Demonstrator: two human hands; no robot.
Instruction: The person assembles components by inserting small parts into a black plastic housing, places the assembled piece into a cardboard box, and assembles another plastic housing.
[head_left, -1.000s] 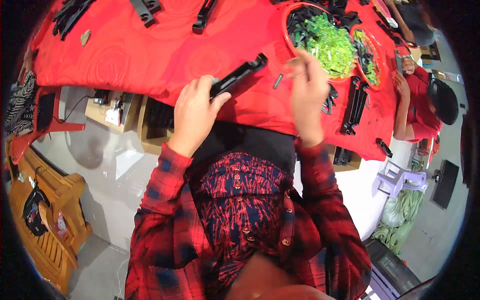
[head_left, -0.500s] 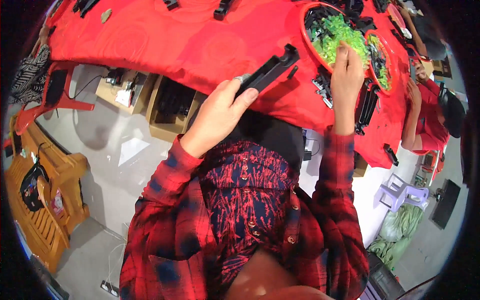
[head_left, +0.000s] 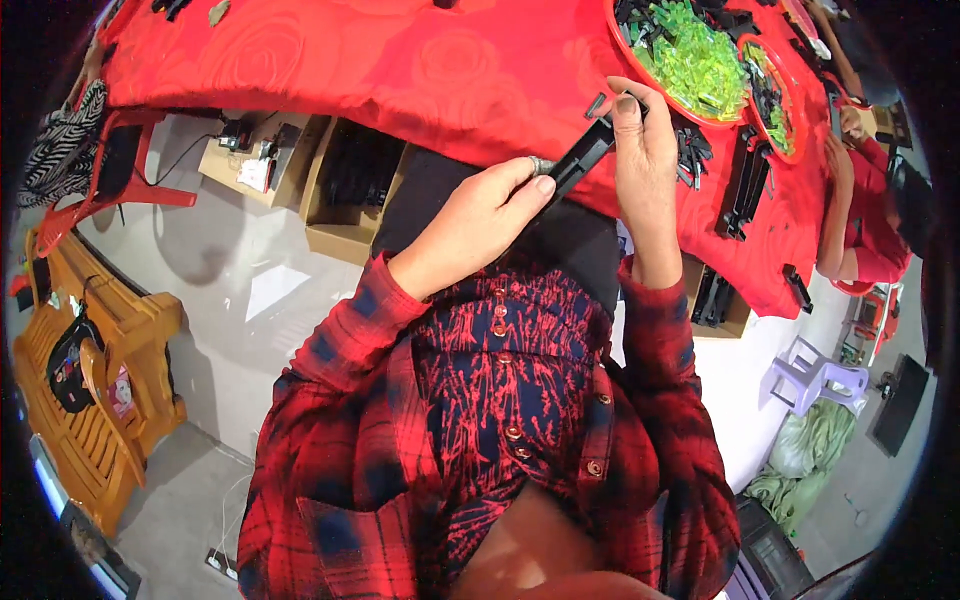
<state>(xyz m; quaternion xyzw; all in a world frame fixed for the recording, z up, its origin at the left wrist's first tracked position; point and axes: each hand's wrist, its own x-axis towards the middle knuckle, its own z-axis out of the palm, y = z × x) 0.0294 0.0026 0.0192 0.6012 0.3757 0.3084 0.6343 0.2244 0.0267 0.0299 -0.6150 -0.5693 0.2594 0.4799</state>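
My left hand [head_left: 470,220] is closed around the lower end of a long, narrow black plastic part [head_left: 582,160], held slanting over the table's front edge. At the part's upper end is my right hand [head_left: 648,165], its thumb and fingers bent round that end. Any small piece between those fingers is hidden. Just beyond my right hand, a red basket [head_left: 633,66] holds translucent yellow-green pieces [head_left: 705,75] and black ones. A smaller red basket [head_left: 792,157] with black and green pieces stands to its right.
Small dark pieces [head_left: 692,155] and long black parts [head_left: 742,190] lie on the red tablecloth [head_left: 440,75] at the right. Cardboard boxes [head_left: 345,240] stand under the table. Another person [head_left: 870,215] sits at the far right. A wooden bench [head_left: 90,400] is at the left.
My right hand has left the green pieces and come down and left to the black part's upper end. My left hand has brought the part right and slightly lower.
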